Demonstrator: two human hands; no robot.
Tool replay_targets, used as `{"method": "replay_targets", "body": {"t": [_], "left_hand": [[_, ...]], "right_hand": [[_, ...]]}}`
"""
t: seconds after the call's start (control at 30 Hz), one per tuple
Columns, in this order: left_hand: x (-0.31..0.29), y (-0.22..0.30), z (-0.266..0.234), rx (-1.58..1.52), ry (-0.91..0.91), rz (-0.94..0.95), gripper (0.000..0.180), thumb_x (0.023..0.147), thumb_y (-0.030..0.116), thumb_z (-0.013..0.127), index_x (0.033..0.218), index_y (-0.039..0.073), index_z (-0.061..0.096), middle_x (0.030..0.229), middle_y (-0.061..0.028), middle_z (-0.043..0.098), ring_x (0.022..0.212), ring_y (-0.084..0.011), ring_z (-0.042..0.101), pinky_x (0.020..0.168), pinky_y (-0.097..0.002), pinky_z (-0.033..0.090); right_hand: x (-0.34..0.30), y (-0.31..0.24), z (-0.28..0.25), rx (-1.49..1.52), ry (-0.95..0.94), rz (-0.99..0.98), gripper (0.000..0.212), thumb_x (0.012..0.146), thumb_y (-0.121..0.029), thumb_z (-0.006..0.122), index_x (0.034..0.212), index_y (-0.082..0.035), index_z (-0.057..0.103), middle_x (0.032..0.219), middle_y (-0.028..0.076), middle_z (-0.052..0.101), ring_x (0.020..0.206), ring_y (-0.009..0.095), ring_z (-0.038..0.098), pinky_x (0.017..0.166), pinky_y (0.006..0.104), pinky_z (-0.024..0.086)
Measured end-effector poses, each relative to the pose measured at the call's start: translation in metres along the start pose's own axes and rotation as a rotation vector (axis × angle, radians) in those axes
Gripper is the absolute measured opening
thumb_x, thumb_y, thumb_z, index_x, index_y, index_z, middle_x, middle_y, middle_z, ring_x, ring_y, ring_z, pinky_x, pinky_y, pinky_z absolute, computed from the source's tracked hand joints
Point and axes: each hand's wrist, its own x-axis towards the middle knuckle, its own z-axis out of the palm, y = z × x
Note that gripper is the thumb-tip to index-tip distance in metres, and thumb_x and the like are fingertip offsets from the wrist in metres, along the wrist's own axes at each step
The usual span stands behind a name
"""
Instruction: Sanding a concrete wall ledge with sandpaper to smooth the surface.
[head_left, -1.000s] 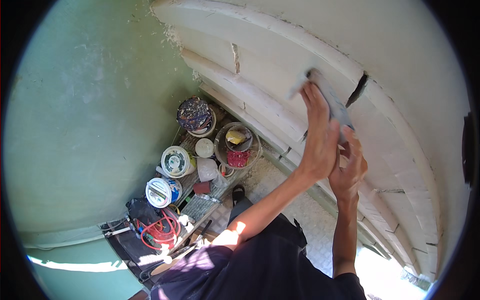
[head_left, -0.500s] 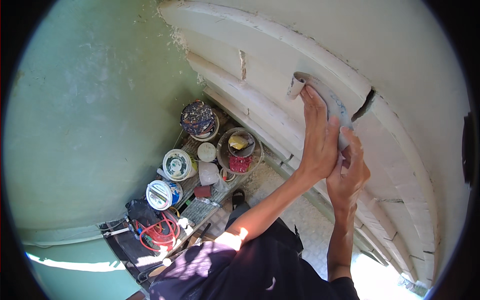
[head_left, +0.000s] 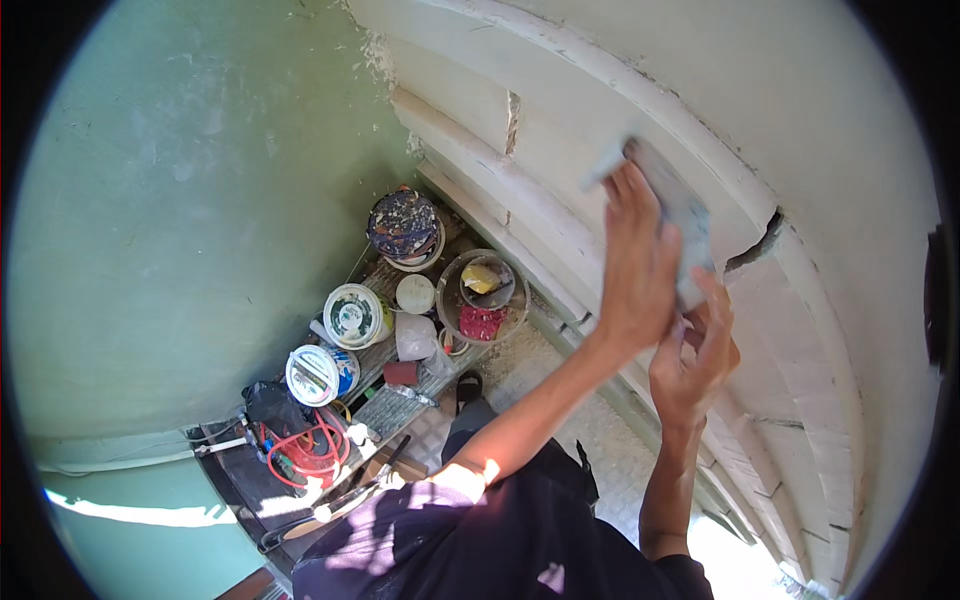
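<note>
A grey strip with bluish marks, apparently sandpaper [head_left: 682, 212], is held up in front of the cream-coloured ribbed surface. It is bent over at its far end. My left hand [head_left: 638, 270] lies along the strip's left side, fingers close together and fingertips at the bend; motion blurs it slightly. At the near end my right hand [head_left: 693, 372] pinches the strip between thumb and fingers, just below and right of the left hand. The part of the strip behind my hands is hidden.
A dark crack [head_left: 755, 243] crosses a rib of the cream surface [head_left: 800, 330]. Lower left, a wooden bench [head_left: 395, 415] carries a white-lidded bucket [head_left: 355, 316], a splattered bucket [head_left: 403, 224], a round basin [head_left: 455, 318] and red tubing [head_left: 335, 440]. A green wall [head_left: 200, 250] rises behind.
The strip's curled far end has opened into a flatter bend, and my left fingertips remain at it. The right hand keeps its grip. The view has shifted slightly.
</note>
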Motion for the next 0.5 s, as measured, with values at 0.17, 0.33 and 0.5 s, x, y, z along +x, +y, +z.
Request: {"method": "replay_targets", "body": {"t": [0.17,0.33,0.5], "left_hand": [[0.030,0.005,-0.014,-0.027,0.065,-0.176,0.072,0.106,0.029,0.038,0.158,-0.012,0.007,0.166,-0.0328,0.005,0.154,-0.0512,-0.001,0.125,-0.0537,0.003],[-0.017,0.022,0.000,0.000,-0.119,-0.102,0.074,0.107,0.027,0.036,0.159,-0.009,-0.002,0.168,-0.0293,-0.006,0.156,-0.0433,-0.009,0.125,-0.0471,-0.002],[-0.006,0.008,0.006,0.049,-0.093,-0.146,0.076,0.106,0.030,0.039,0.158,-0.010,-0.001,0.167,-0.0316,-0.003,0.155,-0.0466,-0.006,0.125,-0.0513,-0.001]], "right_hand": [[0.018,-0.008,0.018,0.187,-0.039,0.241,0.049,0.087,0.015,0.059,0.133,-0.005,0.060,0.117,0.017,0.071,0.081,0.023,0.072,0.065,0.0328,0.061],[-0.039,0.001,-0.019,0.248,0.077,0.440,0.049,0.087,0.016,0.058,0.131,-0.003,0.061,0.122,0.015,0.070,0.086,0.021,0.074,0.062,0.0327,0.060],[0.001,0.006,-0.006,0.081,0.015,0.133,0.051,0.084,0.019,0.057,0.132,0.000,0.058,0.123,0.017,0.068,0.085,0.021,0.071,0.066,0.0311,0.058]]}}
